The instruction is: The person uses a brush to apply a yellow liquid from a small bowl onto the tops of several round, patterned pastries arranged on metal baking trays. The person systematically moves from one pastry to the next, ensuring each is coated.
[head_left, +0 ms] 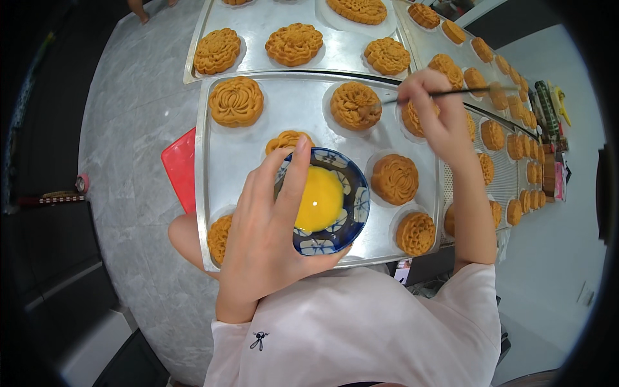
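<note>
My left hand (261,242) is wrapped round a blue-and-white patterned bowl (356,206) of yellow beaten egg (322,197), held over the near tray. Between the fingers of my right hand (445,122) is a thin dark-handled brush (477,91). Its tip reaches the right side of a patterned mooncake (356,106), which looks wet and darker there. Another mooncake (412,119) lies partly under my right hand. A glossier brown mooncake (395,179) sits right of the bowl, and one (288,140) is mostly covered by the bowl and left hand.
The metal tray (293,106) carries several mooncakes on round papers. Another tray (251,19) adjoins it at the far side. More mooncakes stand on a perforated tray (476,129) and others to the right. A red plastic stool (180,169) shows beyond the left edge, above grey floor tiles (142,168).
</note>
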`<control>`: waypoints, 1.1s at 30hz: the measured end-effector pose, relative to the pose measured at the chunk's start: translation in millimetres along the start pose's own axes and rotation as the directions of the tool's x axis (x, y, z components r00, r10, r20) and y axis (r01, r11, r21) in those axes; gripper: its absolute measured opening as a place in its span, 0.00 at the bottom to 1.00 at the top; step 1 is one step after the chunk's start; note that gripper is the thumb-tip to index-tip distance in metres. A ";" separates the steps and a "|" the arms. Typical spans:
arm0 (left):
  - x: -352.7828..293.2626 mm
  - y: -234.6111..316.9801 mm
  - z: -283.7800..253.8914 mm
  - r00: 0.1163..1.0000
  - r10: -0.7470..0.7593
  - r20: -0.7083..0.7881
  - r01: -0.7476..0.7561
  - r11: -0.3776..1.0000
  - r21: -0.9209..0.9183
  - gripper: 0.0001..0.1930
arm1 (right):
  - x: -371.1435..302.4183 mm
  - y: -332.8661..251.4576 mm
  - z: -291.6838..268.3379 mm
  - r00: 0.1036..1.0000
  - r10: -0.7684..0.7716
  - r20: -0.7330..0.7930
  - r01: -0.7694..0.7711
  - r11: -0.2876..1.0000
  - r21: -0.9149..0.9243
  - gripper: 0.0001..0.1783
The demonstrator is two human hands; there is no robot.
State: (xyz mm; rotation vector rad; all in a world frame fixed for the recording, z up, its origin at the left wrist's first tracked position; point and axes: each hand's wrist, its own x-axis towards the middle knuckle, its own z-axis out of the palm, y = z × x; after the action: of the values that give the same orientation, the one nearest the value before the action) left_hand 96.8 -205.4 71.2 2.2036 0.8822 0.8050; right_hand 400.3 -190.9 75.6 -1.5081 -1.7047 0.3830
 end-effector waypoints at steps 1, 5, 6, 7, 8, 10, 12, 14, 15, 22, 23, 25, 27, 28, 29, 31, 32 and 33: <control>-0.4 0.1 -0.3 1.000 0.006 -0.007 -0.006 1.000 -0.015 0.62 | 10.7 7.3 -4.6 0.995 -0.090 -0.051 0.079 0.979 -0.186 0.11; -0.6 1.5 -0.4 1.000 -0.025 0.001 0.025 0.999 0.035 0.70 | 18.7 -2.3 5.7 0.997 -0.080 -0.023 0.082 0.994 0.072 0.17; 0.6 0.8 0.6 1.000 -0.020 -0.006 0.020 0.999 0.030 0.70 | 22.7 -2.0 7.3 0.995 -0.090 0.038 0.087 0.994 0.064 0.18; 0.7 0.0 1.0 1.000 -0.014 -0.009 0.014 1.000 0.022 0.70 | 28.2 -0.9 7.1 0.991 -0.092 0.097 0.088 0.995 0.054 0.18; -0.2 -0.8 1.3 1.000 -0.012 -0.004 0.012 1.000 0.011 0.68 | 33.2 2.1 6.8 0.983 -0.094 0.156 0.088 0.995 0.044 0.19; -2.1 -1.6 0.6 1.000 -0.008 0.002 0.008 1.000 -0.012 0.63 | 42.2 13.5 3.3 0.998 0.022 0.055 -0.017 0.996 -0.089 0.19; -2.5 -0.4 -0.2 1.000 -0.008 0.004 0.008 1.000 -0.002 0.64 | 50.0 21.6 -10.4 0.997 0.081 0.001 -0.076 0.936 -0.343 0.20; -1.3 -0.6 0.2 1.000 -0.006 0.004 0.006 1.000 -0.001 0.64 | 45.3 28.4 -0.5 0.997 0.050 -0.054 -0.051 0.998 -0.026 0.20; -0.4 -0.8 0.5 1.000 -0.004 -0.002 0.004 1.000 -0.005 0.64 | 47.6 29.2 4.4 0.999 0.025 -0.046 -0.022 0.997 0.076 0.20; -4.3 0.0 6.1 0.999 -0.043 -0.025 0.043 0.999 -0.027 0.66 | 49.8 24.4 -0.8 0.998 0.065 -0.020 -0.066 0.997 -0.043 0.20; -4.0 -0.1 6.4 0.999 -0.041 -0.024 0.041 0.999 -0.022 0.66 | 48.4 26.0 3.1 0.999 0.051 0.017 -0.051 0.998 0.031 0.20; -3.9 -0.4 6.5 0.999 -0.039 -0.026 0.039 0.999 -0.010 0.67 | 48.3 27.7 2.2 0.997 0.019 0.071 -0.019 1.000 -0.001 0.20; -4.8 -0.1 6.5 0.999 -0.046 -0.016 0.046 0.999 -0.007 0.67 | 51.2 34.1 -3.3 0.999 0.044 0.009 -0.042 0.981 -0.189 0.21; -4.6 0.0 6.0 0.999 -0.047 -0.011 0.047 0.999 -0.006 0.67 | 51.9 35.6 -5.4 0.998 0.052 -0.026 -0.057 0.958 -0.281 0.21; -4.3 0.6 5.6 0.999 -0.048 -0.013 0.048 0.999 -0.001 0.67 | 51.2 35.5 -4.5 0.999 0.041 -0.010 -0.042 0.990 -0.134 0.21; -4.7 2.5 5.6 0.998 -0.055 -0.015 0.055 0.998 0.011 0.67 | 49.0 35.2 1.6 1.000 0.010 0.020 -0.013 0.985 0.172 0.22; -5.3 2.8 5.9 0.998 -0.066 -0.017 0.067 0.998 0.008 0.67 | 48.5 34.5 4.1 0.998 0.065 0.022 -0.067 0.991 0.119 0.22; -5.9 3.0 6.3 0.997 -0.078 -0.020 0.078 0.997 0.005 0.67 | 48.2 33.8 6.2 0.993 0.119 0.021 -0.120 0.991 0.066 0.22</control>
State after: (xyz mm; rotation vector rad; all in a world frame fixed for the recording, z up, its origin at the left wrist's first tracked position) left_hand 99.0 -213.5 67.7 2.1559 0.9752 0.7884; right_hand 420.9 -136.3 66.1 -1.5657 -1.6027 0.5128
